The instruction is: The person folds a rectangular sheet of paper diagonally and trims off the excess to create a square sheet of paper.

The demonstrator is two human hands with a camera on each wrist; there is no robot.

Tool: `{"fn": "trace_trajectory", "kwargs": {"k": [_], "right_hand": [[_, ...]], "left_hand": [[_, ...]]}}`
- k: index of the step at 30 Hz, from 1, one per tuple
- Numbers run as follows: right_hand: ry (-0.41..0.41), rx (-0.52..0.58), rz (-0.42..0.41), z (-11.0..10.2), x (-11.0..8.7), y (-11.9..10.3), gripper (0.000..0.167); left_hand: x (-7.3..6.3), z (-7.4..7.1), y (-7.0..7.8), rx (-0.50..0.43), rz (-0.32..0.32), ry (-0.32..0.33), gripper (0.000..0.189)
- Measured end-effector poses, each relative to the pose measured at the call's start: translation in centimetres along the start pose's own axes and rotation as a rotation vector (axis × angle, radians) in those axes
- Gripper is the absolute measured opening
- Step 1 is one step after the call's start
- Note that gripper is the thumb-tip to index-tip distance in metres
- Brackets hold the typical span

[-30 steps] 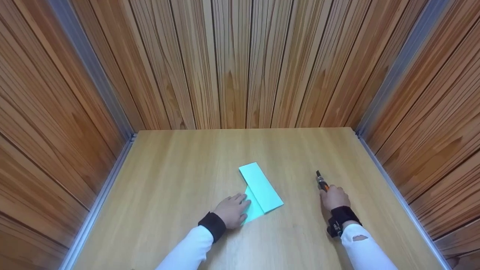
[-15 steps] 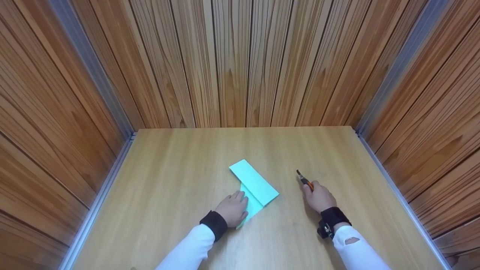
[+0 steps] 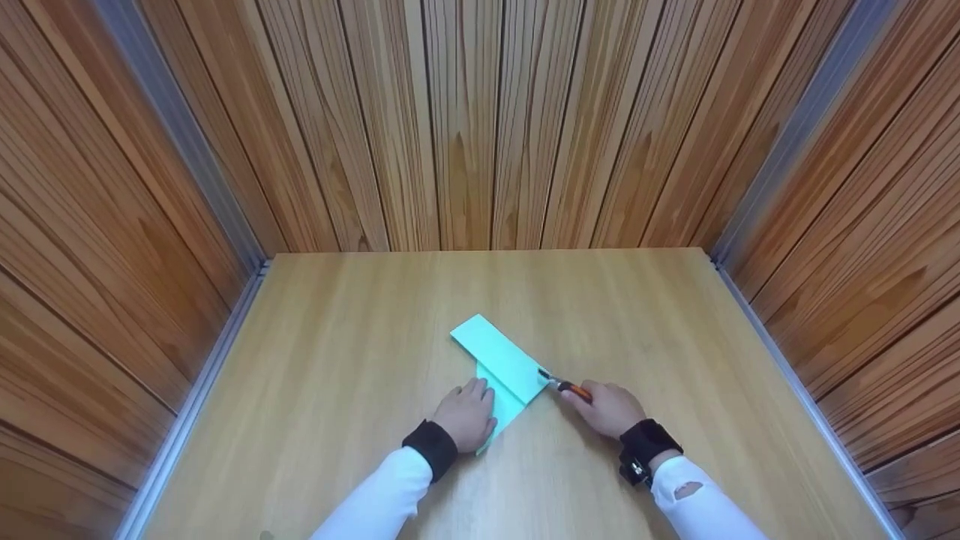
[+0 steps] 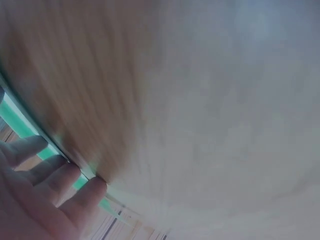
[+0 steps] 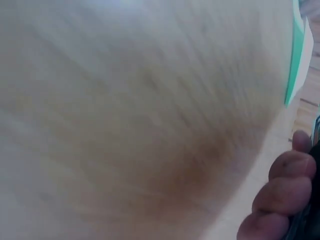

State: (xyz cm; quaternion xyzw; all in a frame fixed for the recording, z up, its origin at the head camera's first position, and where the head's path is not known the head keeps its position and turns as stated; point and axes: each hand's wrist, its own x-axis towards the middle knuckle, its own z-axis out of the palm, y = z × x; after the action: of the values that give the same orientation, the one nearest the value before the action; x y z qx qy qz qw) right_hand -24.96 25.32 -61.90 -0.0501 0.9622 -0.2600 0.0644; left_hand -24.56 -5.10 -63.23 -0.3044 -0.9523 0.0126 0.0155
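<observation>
Clock read in the head view, centred on the paper. Nearest: white left sleeve at half past 7, white right sleeve at 4, the latter with a small hole near its cuff. Black fabric left wristband and black fabric right wristband next; a small dark device sits on the right one.

Left hand: between 7 and 8 o'clock, palm down, fingers extended and slightly apart, resting on the paper's near part – nothing gripped. Right hand: between 3 and 4, fingers curled round a slim orange-and-black cutter with a metal nose.

Turquoise folded paper: near mid-tabletop, its long flap running from about half past 10 to half past 4, the lower layer showing towards 7. Cutter's tip is over the flap at about 3 o'clock – contact cannot be told.

Pale wood-grain tabletop underneath, edged by a grey metal left rail at 8 and a grey metal right rail at between 3 and 4. Farthest: brown wood-plank back wall at 12.
</observation>
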Motion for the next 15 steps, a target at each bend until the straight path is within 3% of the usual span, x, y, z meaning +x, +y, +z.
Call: {"fn": "trace_trajectory", "kwargs": {"k": [7,11,15], "right_hand": [[-0.015,-0.117,-0.185,0.6,-0.1,-0.6,0.038],[-0.044,-0.151,-0.189,1.0,-0.1,-0.9,0.043],[-0.058,-0.166,-0.189,1.3,-0.2,-1.3,0.047]], "left_hand": [[0.3,-0.5,0.3,-0.019,-0.033,-0.05,0.051],[0.3,-0.7,0.3,-0.042,-0.038,-0.079,0.052],[0.2,-0.8,0.2,-0.042,-0.032,-0.068,0.052]]}}
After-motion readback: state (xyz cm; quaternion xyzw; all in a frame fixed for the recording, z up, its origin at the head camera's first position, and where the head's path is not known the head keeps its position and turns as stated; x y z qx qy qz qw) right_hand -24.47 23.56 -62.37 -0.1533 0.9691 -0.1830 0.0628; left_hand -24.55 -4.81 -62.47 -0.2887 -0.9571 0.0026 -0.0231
